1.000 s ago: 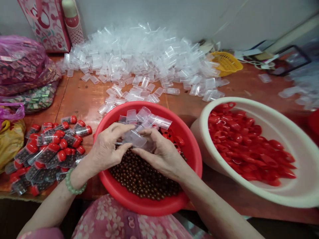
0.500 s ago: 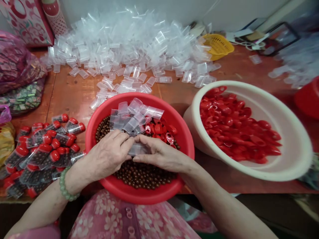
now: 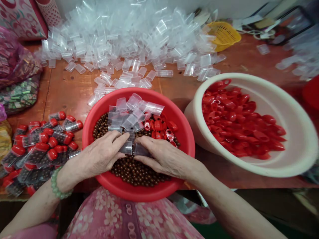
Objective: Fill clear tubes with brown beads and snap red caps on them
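Counting them up now: one red basin near the middle, one cream tub to the right, one yellow basket far right, one green bead bracelet near left, and two hands, one left hand, one right hand! Over on the left, it's well over a dozen red-capped tubes, overlapping too much for an exact tally, while clear sleeves, brown beads and red caps all run beyond counting!

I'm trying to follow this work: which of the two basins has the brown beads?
The red basin, under the left hand and right hand: its brown beads share it with clear plastic pieces and red parts. The white basin shows only red parts.
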Motion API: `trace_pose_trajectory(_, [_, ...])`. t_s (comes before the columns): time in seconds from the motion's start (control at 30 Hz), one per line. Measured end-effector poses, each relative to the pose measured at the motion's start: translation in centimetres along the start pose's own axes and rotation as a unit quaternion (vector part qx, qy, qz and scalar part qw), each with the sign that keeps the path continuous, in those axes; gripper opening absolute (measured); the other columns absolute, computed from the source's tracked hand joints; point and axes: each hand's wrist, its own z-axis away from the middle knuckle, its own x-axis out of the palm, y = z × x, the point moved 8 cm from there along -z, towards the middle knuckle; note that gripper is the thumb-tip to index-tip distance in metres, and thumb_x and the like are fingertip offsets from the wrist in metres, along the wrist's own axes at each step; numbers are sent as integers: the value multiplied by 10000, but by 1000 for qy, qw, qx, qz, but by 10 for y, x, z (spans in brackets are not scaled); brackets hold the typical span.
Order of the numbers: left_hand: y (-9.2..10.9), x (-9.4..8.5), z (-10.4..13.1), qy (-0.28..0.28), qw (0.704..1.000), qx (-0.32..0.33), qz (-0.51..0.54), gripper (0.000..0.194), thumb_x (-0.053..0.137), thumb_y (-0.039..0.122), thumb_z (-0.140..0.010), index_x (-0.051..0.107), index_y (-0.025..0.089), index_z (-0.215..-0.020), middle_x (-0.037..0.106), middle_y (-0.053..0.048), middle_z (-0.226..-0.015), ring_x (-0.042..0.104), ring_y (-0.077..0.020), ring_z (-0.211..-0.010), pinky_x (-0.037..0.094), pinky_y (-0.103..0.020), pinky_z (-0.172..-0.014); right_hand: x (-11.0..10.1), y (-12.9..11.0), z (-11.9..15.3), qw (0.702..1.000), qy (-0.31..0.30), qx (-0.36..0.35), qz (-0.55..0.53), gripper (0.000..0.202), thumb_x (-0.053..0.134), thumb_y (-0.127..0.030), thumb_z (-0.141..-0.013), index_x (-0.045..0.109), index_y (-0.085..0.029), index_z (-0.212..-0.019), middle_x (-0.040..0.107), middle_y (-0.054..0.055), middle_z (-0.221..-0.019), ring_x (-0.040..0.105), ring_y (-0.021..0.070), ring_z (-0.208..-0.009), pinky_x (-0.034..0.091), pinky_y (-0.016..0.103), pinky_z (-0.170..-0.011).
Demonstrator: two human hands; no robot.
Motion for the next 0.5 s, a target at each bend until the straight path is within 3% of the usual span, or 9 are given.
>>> trace_pose_trajectory(0.17, [-4,17,0,-91,995,-30,-22,241,490,216,-942,546,141,-1163,547,-106,-1116,560,-240,-1027,501,-413,-938,4,1,-1,978,30,-17,207,242,526,-332,-921,586,-119,-1018,600,120,-964,561,263,-896,424,378,-812])
trace_pose_trajectory(0.37, [-10,24,-3,-108,991,-74,-35,281,518,234,-929,542,150,-1196,525,-105,-1127,562,-246,-1002,517,-417,-887,3,-7,-3,962,13,-56,268,367,530,-274,-916,557,-84,-1229,627,111,-951,512,248,-869,371,357,-767])
trace_pose_trajectory(0.5, [-12,17,-1,-96,993,-66,14,207,479,205,-936,576,169,-1116,497,-77,-1063,555,-198,-949,507,-348,-849,-5,-11,-2,954,1,-69,293,232,552,-193,-887,614,-159,-1108,641,73,-869,482,243,-846,319,357,-725])
